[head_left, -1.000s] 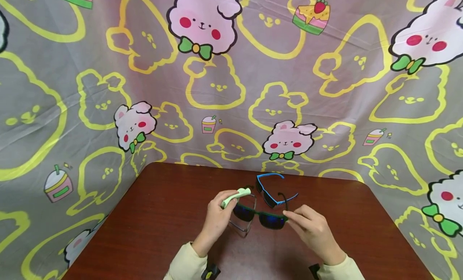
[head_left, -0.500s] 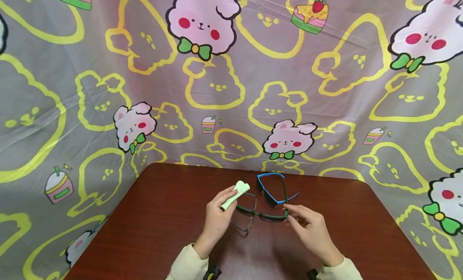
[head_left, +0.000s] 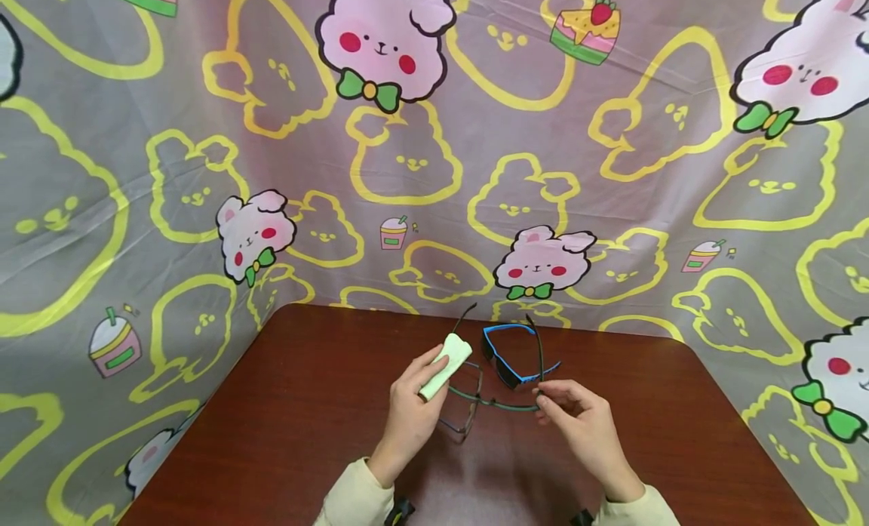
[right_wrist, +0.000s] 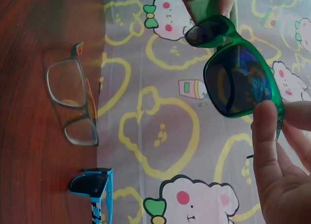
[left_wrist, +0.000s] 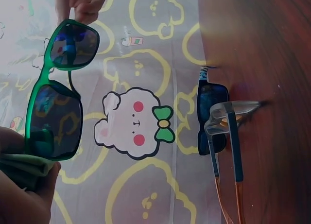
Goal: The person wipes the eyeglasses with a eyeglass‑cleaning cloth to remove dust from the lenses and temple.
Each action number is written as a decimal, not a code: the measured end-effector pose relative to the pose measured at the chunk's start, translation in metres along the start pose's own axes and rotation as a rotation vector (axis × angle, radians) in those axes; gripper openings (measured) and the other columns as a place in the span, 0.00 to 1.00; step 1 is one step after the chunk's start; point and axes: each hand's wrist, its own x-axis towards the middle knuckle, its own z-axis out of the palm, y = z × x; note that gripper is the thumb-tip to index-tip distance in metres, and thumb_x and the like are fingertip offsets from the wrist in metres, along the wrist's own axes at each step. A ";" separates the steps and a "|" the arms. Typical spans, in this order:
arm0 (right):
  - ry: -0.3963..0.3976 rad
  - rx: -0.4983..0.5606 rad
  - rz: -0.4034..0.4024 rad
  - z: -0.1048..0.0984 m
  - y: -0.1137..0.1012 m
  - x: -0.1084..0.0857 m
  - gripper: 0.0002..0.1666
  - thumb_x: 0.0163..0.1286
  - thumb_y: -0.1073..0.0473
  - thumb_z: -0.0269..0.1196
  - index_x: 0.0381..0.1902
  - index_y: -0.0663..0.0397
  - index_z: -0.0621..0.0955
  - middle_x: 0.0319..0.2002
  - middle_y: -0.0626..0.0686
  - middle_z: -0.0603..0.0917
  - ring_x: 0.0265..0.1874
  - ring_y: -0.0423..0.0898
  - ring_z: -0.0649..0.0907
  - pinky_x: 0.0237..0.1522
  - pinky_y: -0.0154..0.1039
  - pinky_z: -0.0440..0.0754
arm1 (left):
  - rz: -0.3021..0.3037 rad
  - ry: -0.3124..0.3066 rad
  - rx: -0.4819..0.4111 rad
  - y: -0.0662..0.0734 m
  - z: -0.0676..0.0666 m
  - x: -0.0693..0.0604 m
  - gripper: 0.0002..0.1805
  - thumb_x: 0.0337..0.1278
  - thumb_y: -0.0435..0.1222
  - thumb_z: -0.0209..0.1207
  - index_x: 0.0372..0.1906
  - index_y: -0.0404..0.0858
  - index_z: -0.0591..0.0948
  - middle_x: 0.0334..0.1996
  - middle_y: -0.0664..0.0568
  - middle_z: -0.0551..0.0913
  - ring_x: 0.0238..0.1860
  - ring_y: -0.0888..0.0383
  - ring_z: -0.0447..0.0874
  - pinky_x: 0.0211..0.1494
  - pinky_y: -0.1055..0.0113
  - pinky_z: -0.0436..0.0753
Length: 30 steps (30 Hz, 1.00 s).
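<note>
Green-framed sunglasses with dark lenses [left_wrist: 56,119] are held up above the table between both hands. In the head view the left hand [head_left: 413,413] grips a folded pale green cloth [head_left: 448,366] together with the left end of the frame. The right hand [head_left: 587,428] pinches the other end near the hinge, thumb on the lens side in the right wrist view, where the green frame [right_wrist: 269,73] slants across. Their temples point away toward the back; the left lens is partly hidden by the left hand and cloth in the head view.
Clear glasses with a grey frame [head_left: 464,434] lie on the brown table [head_left: 305,405], below the held pair. Behind them rest blue-framed sunglasses [head_left: 505,371]. A patterned curtain [head_left: 407,232] surrounds the table's back and sides.
The held sunglasses have tilted, so their lenses no longer face the head camera and their temples extend farther back. The cloth in the left hand has turned and shows more of its flat side.
</note>
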 end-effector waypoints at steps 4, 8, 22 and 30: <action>0.006 0.024 0.084 0.000 -0.004 0.001 0.12 0.60 0.73 0.64 0.39 0.74 0.74 0.30 0.54 0.85 0.22 0.47 0.84 0.26 0.42 0.83 | 0.070 0.012 0.007 -0.006 0.002 -0.003 0.21 0.41 0.14 0.62 0.47 0.22 0.80 0.53 0.33 0.77 0.53 0.39 0.77 0.52 0.75 0.75; 0.004 0.004 0.209 -0.001 -0.005 0.003 0.18 0.59 0.70 0.65 0.45 0.72 0.74 0.29 0.56 0.84 0.23 0.47 0.84 0.29 0.41 0.83 | 0.170 0.027 0.041 -0.025 0.007 -0.007 0.24 0.38 0.13 0.63 0.48 0.24 0.80 0.55 0.35 0.77 0.53 0.40 0.77 0.51 0.74 0.76; 0.005 -0.144 0.187 -0.002 -0.005 0.000 0.09 0.60 0.66 0.66 0.38 0.65 0.81 0.27 0.54 0.83 0.23 0.43 0.84 0.30 0.38 0.82 | 0.419 -0.031 0.337 -0.047 0.009 -0.008 0.24 0.41 0.21 0.63 0.50 0.32 0.82 0.54 0.43 0.76 0.52 0.46 0.75 0.50 0.60 0.78; 0.062 -0.215 0.103 0.002 -0.003 0.000 0.08 0.57 0.72 0.67 0.35 0.65 0.81 0.24 0.52 0.82 0.23 0.41 0.83 0.29 0.34 0.81 | 0.600 -0.037 0.684 -0.050 0.011 -0.011 0.23 0.31 0.30 0.68 0.45 0.36 0.84 0.44 0.45 0.77 0.45 0.47 0.74 0.41 0.57 0.74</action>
